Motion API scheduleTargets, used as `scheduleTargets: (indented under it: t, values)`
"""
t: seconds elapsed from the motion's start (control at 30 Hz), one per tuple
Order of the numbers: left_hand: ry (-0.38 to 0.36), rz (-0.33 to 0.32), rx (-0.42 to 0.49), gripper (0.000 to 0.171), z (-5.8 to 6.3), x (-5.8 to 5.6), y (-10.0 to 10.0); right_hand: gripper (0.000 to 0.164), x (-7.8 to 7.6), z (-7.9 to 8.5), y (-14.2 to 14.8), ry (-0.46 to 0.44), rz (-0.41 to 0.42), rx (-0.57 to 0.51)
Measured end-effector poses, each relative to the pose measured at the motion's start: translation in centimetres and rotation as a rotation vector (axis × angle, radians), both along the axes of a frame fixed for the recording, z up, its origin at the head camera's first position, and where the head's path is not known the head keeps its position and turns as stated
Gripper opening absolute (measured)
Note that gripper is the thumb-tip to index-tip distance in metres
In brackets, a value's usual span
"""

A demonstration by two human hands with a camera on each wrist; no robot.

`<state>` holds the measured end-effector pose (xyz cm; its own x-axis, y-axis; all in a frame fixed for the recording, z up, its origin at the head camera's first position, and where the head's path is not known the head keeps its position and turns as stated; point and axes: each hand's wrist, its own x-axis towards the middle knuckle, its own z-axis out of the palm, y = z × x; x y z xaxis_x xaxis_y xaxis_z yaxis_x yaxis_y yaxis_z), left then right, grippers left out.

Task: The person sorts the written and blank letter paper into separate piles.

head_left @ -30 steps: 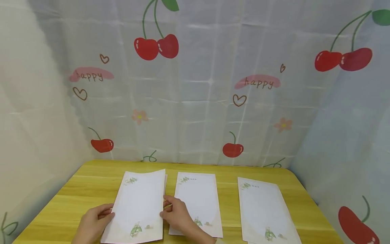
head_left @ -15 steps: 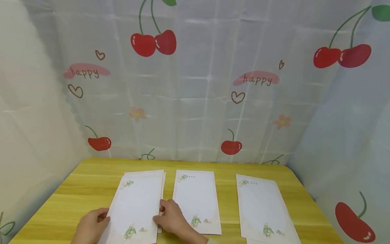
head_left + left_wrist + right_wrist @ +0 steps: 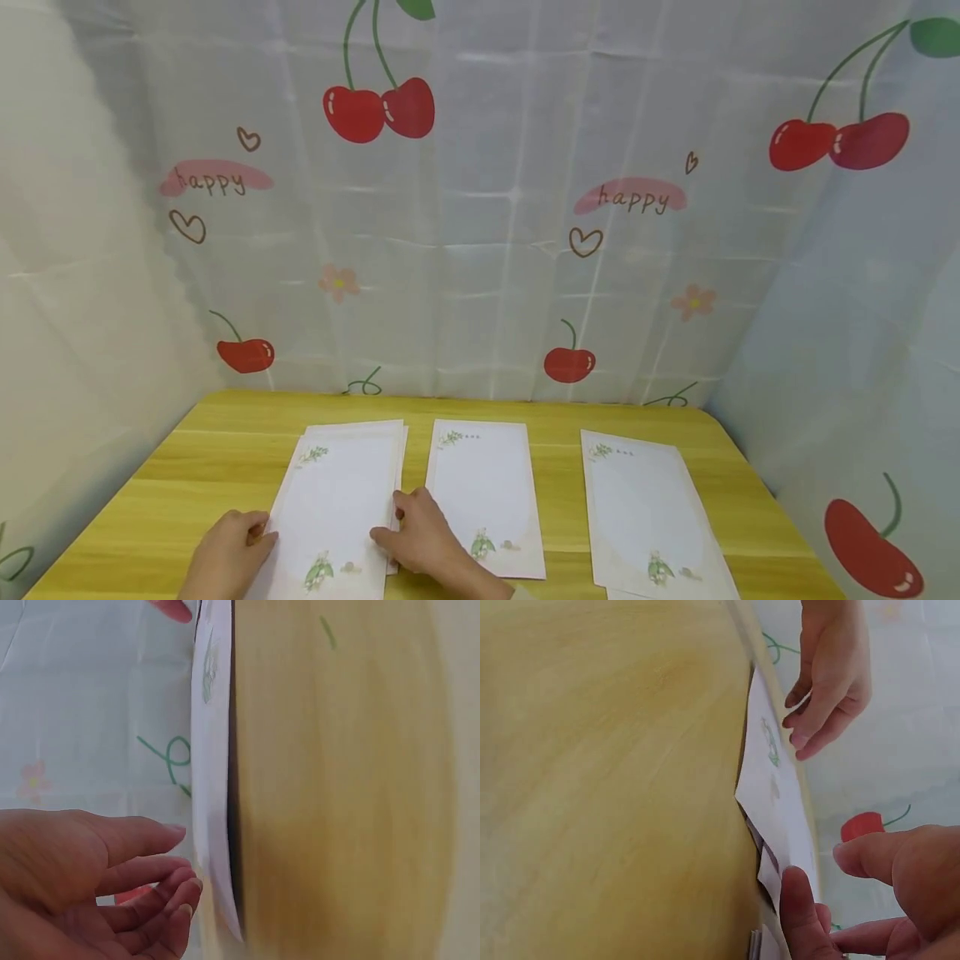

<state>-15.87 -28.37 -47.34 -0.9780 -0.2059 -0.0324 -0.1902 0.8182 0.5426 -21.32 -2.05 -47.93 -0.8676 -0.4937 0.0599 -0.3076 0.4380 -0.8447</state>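
Observation:
On the left of the table in the head view lies a white sheet of stationery paper (image 3: 337,500) with green floral prints. Other sheets show from under its top and right edges. My left hand (image 3: 227,554) is at its left edge; in the left wrist view the fingers (image 3: 142,834) are loosely bent, with nothing between them and the thumb. My right hand (image 3: 427,537) is at the right edge, its thumb over the paper. The right wrist view shows the right hand's digits (image 3: 799,900) spread apart, one at the paper's edge.
A second floral sheet (image 3: 487,492) lies in the middle of the yellow wooden table (image 3: 562,517). Farther right is another sheet (image 3: 648,517), with more paper showing under its near edge. A cherry-printed curtain (image 3: 480,250) hangs behind and along the sides.
The left sheet, held up with a bent top edge a second ago, has come down flat and nearer onto the sheets below. Both hands have eased off its edges.

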Motion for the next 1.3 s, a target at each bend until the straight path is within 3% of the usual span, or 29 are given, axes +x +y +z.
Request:
scheduleTargets:
  t: [0.17,0.37,0.63,0.77,0.93,1.3]
  values:
    - [0.098,-0.069,-0.027,0.03,0.5,-0.7,3.0,0.051,-0.2,0.5,1.8,0.087,-0.022,0.016]
    - [0.195,-0.148,-0.01,0.029,0.7,-1.8,7.9,0.053,-1.3,0.4,5.6,0.224,-0.135,0.167]
    - [0.246,-0.281,0.02,0.019,0.0,-3.7,12.7,0.053,-1.8,-0.1,11.9,0.266,-0.291,0.34]
    - [0.23,-0.306,0.002,0.028,-0.1,-4.6,14.1,0.055,-1.6,-0.5,14.3,0.258,-0.349,0.387]
    - [0.213,-0.305,-0.026,0.026,0.0,-5.1,15.0,0.058,-1.0,-0.8,15.9,0.257,-0.366,0.388]
    - [0.212,-0.352,0.009,0.023,-0.3,-5.3,16.5,0.063,-0.7,-0.7,16.0,0.24,-0.348,0.424]
